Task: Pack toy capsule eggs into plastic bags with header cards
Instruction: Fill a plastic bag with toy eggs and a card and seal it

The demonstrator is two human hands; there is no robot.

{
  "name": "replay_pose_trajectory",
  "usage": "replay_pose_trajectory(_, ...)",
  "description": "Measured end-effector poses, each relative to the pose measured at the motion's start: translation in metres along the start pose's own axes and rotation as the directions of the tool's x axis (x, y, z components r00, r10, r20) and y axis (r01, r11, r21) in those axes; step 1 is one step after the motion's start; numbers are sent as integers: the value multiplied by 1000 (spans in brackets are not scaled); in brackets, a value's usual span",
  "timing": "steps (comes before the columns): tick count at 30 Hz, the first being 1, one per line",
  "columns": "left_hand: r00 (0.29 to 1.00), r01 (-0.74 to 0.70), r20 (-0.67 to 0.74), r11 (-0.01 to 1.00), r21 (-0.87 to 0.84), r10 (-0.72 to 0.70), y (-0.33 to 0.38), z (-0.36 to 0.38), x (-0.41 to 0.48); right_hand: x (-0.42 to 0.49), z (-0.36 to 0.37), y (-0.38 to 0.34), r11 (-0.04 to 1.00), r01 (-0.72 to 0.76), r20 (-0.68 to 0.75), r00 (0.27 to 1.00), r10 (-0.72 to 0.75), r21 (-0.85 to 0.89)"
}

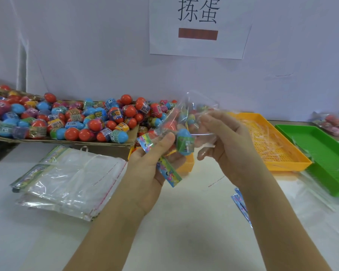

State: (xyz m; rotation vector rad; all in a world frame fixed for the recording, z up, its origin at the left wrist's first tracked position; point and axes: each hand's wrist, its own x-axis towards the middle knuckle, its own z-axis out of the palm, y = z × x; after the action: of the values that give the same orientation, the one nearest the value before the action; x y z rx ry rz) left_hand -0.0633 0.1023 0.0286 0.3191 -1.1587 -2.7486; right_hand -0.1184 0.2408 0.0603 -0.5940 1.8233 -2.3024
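At your far left the loose capsule eggs (pixel 67 122) lie heaped on a cardboard sheet (pixel 76 142) at the back of the bench (pixel 174 231). In front of it sits the stack of empty bags (pixel 70 182). Take your next bag from the top only, since those films look likely to cling together.

Your left hand (pixel 149 167) pinches the plastic bag (pixel 196 118) at its lower end, thumb over the film and fingers beneath. The printed header card (pixel 167 173) lies across those fingers. Several eggs are inside, and a blue egg (pixel 184 140) sits lowest, just beside your thumb. I cannot count the eggs through the crumpled film. Keep that end low so they settle toward the card and away from the mouth.

Your right hand (pixel 229 143) has its fingers curled onto the clear film at the bag's open end, pinching it. I judge you are filling or about to close the bag. Check your count first, then smooth the mouth flat. Let no wrinkle or egg sit under the seal strip when you fold it.

Further right stand the orange tray (pixel 278 151), which holds thin strips, and then the green tray (pixel 325 153). The finished packs (pixel 333 124) lie at the far edge, a likely place for this one.
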Motion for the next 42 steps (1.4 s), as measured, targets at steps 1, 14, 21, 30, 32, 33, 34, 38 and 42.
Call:
replay_pose_trajectory(1, 1000, -21, -17, 1000, 20, 21, -1, 1, -1, 0, 1, 1, 998, -31, 9, 999, 31, -53)
replay_pose_trajectory(14, 994, -17, 113, 999, 37, 13, -11, 3, -6, -6, 14, 6, 949, 156, -95, 978, -188, -274)
replay_pose_trajectory(21, 997, -63, 23, 981, -186, 68, -4, 4, -3, -4, 6, 3, 943, 9, 80, 997, 19, -332)
replay_pose_trajectory(30, 991, -134, -6, 990, -37, 134, -4, 5, -4, -5, 9, 4, 935, 79, 122, 992, -39, -345)
replay_pose_trajectory(32, 990, -142, -21, 987, -80, 141, -4, 4, -4, -5, 14, 6, 958, 59, 96, 995, -33, -279)
replay_pose_trajectory(33, 989, -144, -34, 985, -94, 141, -4, 4, -3, -5, 15, 7, 966, 52, 85, 996, -31, -251)
replay_pose_trajectory(34, 989, -142, -54, 986, -84, 138, -3, 3, -3, -5, 17, 8, 970, 42, 77, 997, -24, -240)
replay_pose_trajectory(38, 986, -156, -59, 987, 48, 159, -8, 3, -4, -6, 19, 10, 971, -19, 108, 993, 46, -237)
replay_pose_trajectory(42, 990, -142, 25, 985, 96, 140, -15, 2, -5, -5, 22, 12, 988, -4, 69, 998, 15, -156)
